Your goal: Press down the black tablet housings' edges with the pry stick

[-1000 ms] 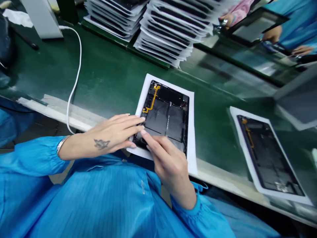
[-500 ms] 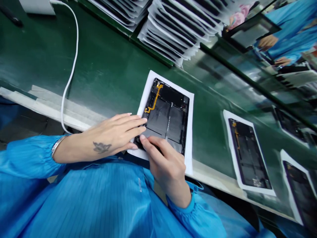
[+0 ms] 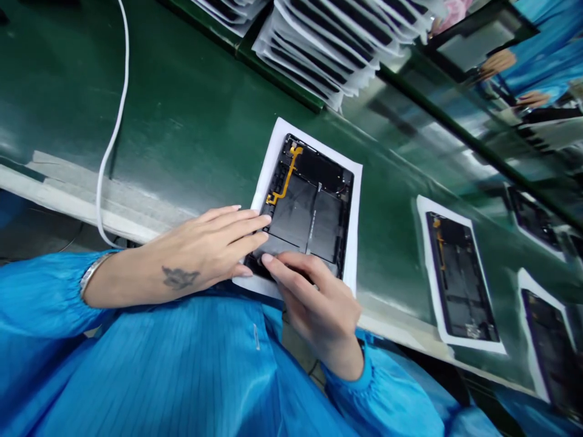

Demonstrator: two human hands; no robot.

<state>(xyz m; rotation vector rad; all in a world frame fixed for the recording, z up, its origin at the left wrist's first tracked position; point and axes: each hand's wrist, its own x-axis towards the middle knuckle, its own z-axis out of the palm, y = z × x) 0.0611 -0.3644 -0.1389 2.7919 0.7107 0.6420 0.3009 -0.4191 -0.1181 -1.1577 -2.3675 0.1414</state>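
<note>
Left hand [image 3: 214, 255]: we are resting it flat, grasping nothing, at the tablet's [image 3: 298, 212] left side | Right hand [image 3: 321, 303]: we are curling fingers at the near end; contents, cannot tell | Tablet: lying on paper [image 3: 352, 249], bench's [image 3: 191, 121] near edge

A white cable [image 3: 119, 115] crosses the green bench [image 3: 191, 121] and passes over its front edge, which carries pale tape [image 3: 73, 176]. Two stacks [image 3: 314, 57] of dark panels interleaved with white sheets stand at the back. Further tablets [image 3: 460, 273] lie at right; at upper right, a co-worker's blue sleeve [image 3: 546, 51] adjoins a dark-framed panel [image 3: 483, 42].
</note>
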